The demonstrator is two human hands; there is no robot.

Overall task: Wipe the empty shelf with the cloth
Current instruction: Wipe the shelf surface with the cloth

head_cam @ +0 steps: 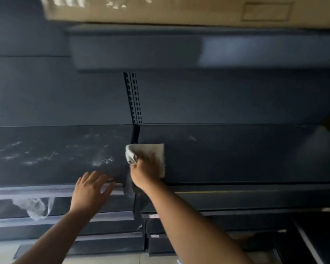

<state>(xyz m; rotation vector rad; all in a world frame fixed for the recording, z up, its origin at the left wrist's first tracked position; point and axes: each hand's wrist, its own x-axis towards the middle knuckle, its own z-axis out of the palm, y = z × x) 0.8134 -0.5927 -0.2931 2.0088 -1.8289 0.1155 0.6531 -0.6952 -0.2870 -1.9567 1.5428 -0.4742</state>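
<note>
Dark metal shelving fills the view, lit dimly and blurred by motion. On the left stretch of the shelf (46, 155) pale dusty smears and streaks mark the dark surface. Below that part, on a lower tier, a crumpled piece of clear plastic (34, 207) hangs over the edge. The person's left hand (91, 189) lies at the front lip of the shelf with its fingers spread and flat, holding nothing. Just right of it, a slotted upright rail (134, 98) runs down the back panel to the seam where two shelf sections meet. At that seam the right hand (146, 171) presses down on the cloth (152, 151), a pale folded square lying on the shelf surface. The fingers lie over its near half, mostly together, while a bunched corner of the cloth sticks out to the left beside the thumb; the far edge and right edge show beyond the fingertips. Right of the cloth the shelf surface looks darker and has fewer marks. Above, a cardboard box (179, 10) sits on the upper shelf; a printed frame shows on it, but no writing can be read. Small labels on the lower tiers are too blurred to read.
</note>
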